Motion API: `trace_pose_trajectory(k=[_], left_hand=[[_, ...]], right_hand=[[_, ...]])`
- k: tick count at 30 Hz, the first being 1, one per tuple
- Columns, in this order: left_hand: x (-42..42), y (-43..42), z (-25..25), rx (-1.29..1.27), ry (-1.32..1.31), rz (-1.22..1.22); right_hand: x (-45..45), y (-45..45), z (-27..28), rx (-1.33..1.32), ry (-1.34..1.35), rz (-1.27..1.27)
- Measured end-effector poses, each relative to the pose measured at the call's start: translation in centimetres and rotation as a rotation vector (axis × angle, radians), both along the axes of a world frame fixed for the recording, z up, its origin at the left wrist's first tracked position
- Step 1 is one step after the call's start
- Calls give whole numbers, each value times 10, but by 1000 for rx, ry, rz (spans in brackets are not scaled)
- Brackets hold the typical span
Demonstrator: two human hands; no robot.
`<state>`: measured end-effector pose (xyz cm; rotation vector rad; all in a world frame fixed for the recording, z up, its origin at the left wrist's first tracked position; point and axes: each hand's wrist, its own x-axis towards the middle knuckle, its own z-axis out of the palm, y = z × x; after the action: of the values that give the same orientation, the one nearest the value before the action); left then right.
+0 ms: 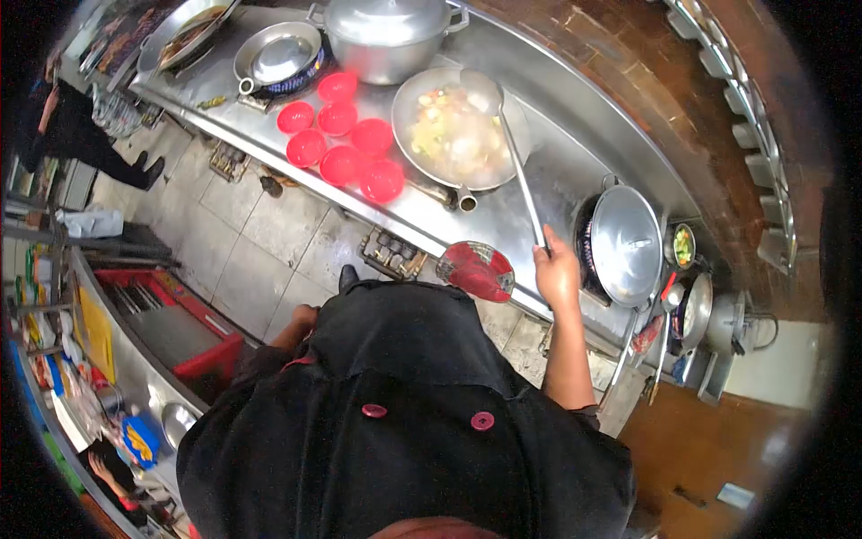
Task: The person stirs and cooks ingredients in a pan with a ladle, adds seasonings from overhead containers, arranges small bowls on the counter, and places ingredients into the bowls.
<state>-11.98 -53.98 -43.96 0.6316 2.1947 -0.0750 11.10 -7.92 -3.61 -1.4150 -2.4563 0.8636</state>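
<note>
Steam rises from a wok (pixel 401 135) near 12 o'clock, blurring its food (pixel 435 135) and softening the bowl of a ladle (pixel 522 175). Just left of it, a large pot (pixel 386 45) is cut off by the top edge, its contents hidden. At 3 o'clock, a lid (pixel 626 244) conceals what its pan holds. The left hand (pixel 305 318), toward 8 o'clock, shows only in part, its fingers unclear. A person in dark clothing (pixel 85 135) at 10 o'clock fades into shadow, head indistinct; another person's hand (pixel 109 469) appears at 8 o'clock, the body mostly out of view. A pale rectangle (pixel 735 496) at 4 o'clock is too small to identify.
</note>
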Motion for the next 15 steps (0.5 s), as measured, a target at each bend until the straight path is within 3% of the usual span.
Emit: trace_pose_trajectory(k=[1,2,4,5,7,9,11,15], left_hand=[[-16,6,10,-60,-17,155],[-33,4,11,-49,-19,140],[-65,-9,20,177,138,-423],[-74,-10,30,183,138,-434],[-85,4,91,238,-196,455],[-109,-10,65,179,-200,370],[-127,-30,27,175,-131,49],[-145,-49,0,216,-165,-13]], right_hand=[[-8,1,-14,33,64,33],[-22,-5,-12,82,30,30],[-47,-13,-15,132,-10,15],[-58,-14,-23,139,-34,3],[-80,-16,-25,148,-54,-22],[-94,-23,-23,32,-112,-82],[-101,-26,-23,-59,-89,-102],[-104,-39,-21,-177,34,-174]])
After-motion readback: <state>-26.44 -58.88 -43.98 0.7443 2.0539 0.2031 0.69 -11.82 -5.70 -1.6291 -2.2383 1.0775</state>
